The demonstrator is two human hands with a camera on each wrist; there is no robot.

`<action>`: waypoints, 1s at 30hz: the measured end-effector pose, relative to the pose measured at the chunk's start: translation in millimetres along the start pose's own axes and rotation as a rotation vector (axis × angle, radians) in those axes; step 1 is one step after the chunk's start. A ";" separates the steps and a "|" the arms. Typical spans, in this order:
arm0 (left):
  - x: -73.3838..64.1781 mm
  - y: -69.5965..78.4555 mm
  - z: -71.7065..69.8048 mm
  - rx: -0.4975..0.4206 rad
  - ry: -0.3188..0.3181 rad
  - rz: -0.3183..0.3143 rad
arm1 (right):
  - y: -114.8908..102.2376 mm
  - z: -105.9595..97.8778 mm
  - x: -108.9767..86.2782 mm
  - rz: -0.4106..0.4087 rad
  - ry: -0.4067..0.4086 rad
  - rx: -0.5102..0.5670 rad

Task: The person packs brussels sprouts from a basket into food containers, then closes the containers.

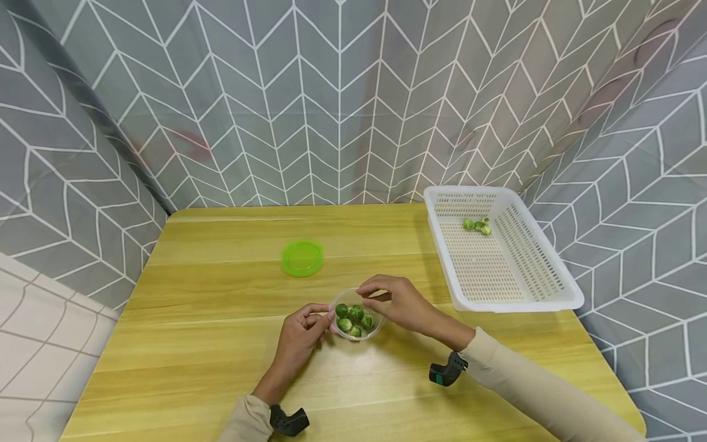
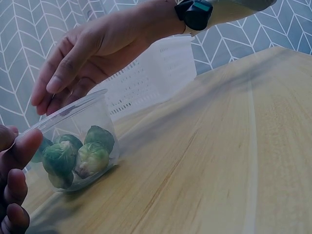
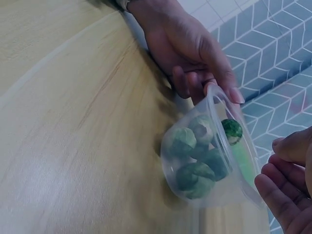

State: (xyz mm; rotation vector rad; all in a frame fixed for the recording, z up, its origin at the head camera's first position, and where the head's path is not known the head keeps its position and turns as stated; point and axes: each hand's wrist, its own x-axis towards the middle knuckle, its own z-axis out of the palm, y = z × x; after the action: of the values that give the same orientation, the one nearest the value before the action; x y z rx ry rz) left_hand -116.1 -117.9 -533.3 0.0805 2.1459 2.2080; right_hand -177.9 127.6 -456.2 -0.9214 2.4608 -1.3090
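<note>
A clear round plastic container (image 1: 358, 336) stands on the wooden table with several Brussels sprouts (image 1: 356, 313) in it. On its left side my left hand (image 1: 301, 336) holds the rim, thumb at the edge and fingers against the outer wall, as the right wrist view shows. Over the opposite part of the rim hovers my right hand (image 1: 399, 302), fingers loosely bent and nothing between them. One sprout (image 3: 231, 131) sits higher than the others, near the rim. Through the clear wall the sprouts (image 2: 92, 158) show piled at the bottom.
Behind the container lies a green round lid (image 1: 302, 258). A white perforated plastic basket (image 1: 458, 288) stands at the table's right, with a few small sprouts (image 1: 478, 225) at its far end. Grey patterned curtains (image 1: 331, 110) hang close behind the table (image 1: 221, 294) and at its sides.
</note>
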 end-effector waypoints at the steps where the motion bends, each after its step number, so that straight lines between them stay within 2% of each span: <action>1: 0.0 0.0 0.0 0.003 0.002 -0.002 | 0.1 -1.7 -0.9 0.000 0.006 0.000; 15: -0.4 0.7 0.1 0.020 0.008 -0.016 | 0.4 -31.3 -13.3 0.032 0.140 0.006; 19: -0.4 -0.2 -0.1 0.022 0.009 -0.009 | -1.8 -42.2 -15.2 0.069 0.173 0.030; 27: -0.7 -0.5 -0.3 0.017 0.004 -0.001 | -23.7 -67.0 -21.1 0.123 0.241 0.004; 30: -0.1 -0.3 -0.3 0.011 0.004 -0.013 | -22.6 -79.9 -23.3 0.156 0.259 -0.004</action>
State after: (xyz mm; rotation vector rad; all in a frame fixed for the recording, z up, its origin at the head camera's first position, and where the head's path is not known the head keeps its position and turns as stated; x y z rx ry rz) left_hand -116.0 -118.2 -533.6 0.0625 2.1546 2.1919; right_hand -185.7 186.6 -393.7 -0.5771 2.6628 -1.4479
